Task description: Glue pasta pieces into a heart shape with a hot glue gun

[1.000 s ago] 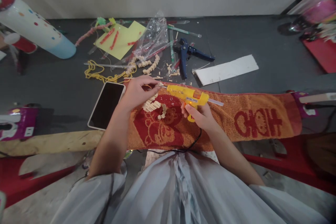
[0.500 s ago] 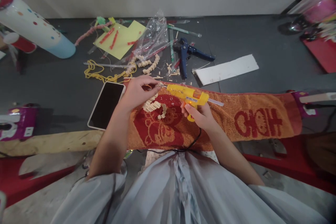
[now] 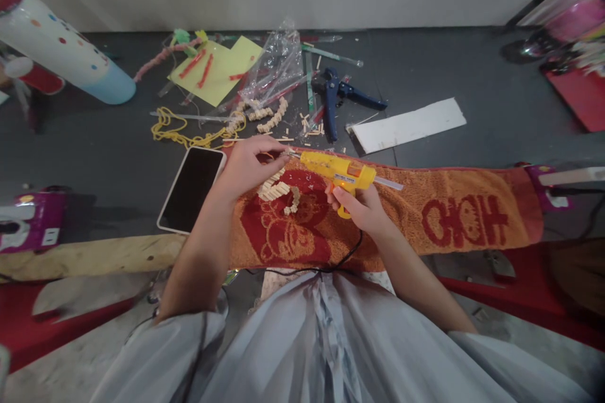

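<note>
My right hand (image 3: 352, 203) is wrapped round the handle of a yellow hot glue gun (image 3: 331, 165), with a clear glue stick (image 3: 389, 183) poking out of its back end. The gun's nozzle points left, right at the fingertips of my left hand (image 3: 253, 167). Those fingers pinch something small and pale that I cannot make out. Below them, curved strips of short wooden stick pieces (image 3: 274, 189) lie on an orange and red towel (image 3: 401, 214). A smaller curved piece (image 3: 292, 201) rests beside them.
A phone (image 3: 191, 189) lies left of the towel. Behind it are yellow string (image 3: 177, 132), more stick strips (image 3: 274, 116), a plastic bag (image 3: 281, 63), yellow paper (image 3: 220, 85) and a dark blue cutter (image 3: 332, 104). A white strip (image 3: 409, 126) lies right; a bottle (image 3: 80, 53) stands left.
</note>
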`<state>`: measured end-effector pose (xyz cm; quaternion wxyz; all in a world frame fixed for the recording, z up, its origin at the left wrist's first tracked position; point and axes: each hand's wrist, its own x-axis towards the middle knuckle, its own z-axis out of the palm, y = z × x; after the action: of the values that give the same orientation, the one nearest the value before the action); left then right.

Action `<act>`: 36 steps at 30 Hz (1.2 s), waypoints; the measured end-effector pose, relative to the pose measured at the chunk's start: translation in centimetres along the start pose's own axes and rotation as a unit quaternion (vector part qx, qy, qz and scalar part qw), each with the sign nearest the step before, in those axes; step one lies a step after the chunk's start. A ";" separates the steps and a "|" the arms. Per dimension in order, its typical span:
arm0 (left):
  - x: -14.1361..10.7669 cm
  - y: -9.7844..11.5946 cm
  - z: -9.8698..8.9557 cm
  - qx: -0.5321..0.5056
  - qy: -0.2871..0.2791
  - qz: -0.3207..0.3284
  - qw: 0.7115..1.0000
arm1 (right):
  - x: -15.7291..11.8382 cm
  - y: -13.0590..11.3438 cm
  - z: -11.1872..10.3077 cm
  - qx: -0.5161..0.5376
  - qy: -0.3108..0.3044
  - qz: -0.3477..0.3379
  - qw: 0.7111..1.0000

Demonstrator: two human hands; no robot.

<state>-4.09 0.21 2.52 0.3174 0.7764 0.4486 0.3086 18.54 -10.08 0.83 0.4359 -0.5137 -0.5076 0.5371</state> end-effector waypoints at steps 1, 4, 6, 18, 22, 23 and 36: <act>0.0 0.0 0.0 0.000 0.000 0.000 1.000 | 0.0 0.0 0.0 -0.002 -0.001 0.001 1.000; 0.0 0.1 0.0 -0.006 0.002 0.002 1.000 | 0.0 -0.1 0.0 -0.006 0.003 0.007 1.000; 0.0 0.2 0.0 -0.011 0.004 0.006 1.000 | 0.0 -0.1 0.0 0.001 0.008 0.009 1.000; 0.0 -0.1 0.0 -0.013 0.014 0.008 1.000 | -0.3 0.2 -0.2 -0.008 0.010 -0.001 1.000; 0.1 -0.2 -0.1 -0.017 0.021 0.021 0.999 | -0.5 -0.2 -0.8 -0.013 0.000 0.014 1.000; 0.1 -0.2 -0.1 -0.015 0.020 0.024 0.999 | -0.5 -0.3 -1.2 -0.032 0.002 0.020 0.999; 0.1 -0.9 -0.1 0.147 -0.105 0.058 0.982 | -0.8 -1.3 -8.6 -0.648 0.095 -0.012 0.755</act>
<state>-4.61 0.67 1.94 0.2269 0.8675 0.4069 0.1741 27.11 -9.90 2.61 0.0512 -0.7155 -0.6964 0.0226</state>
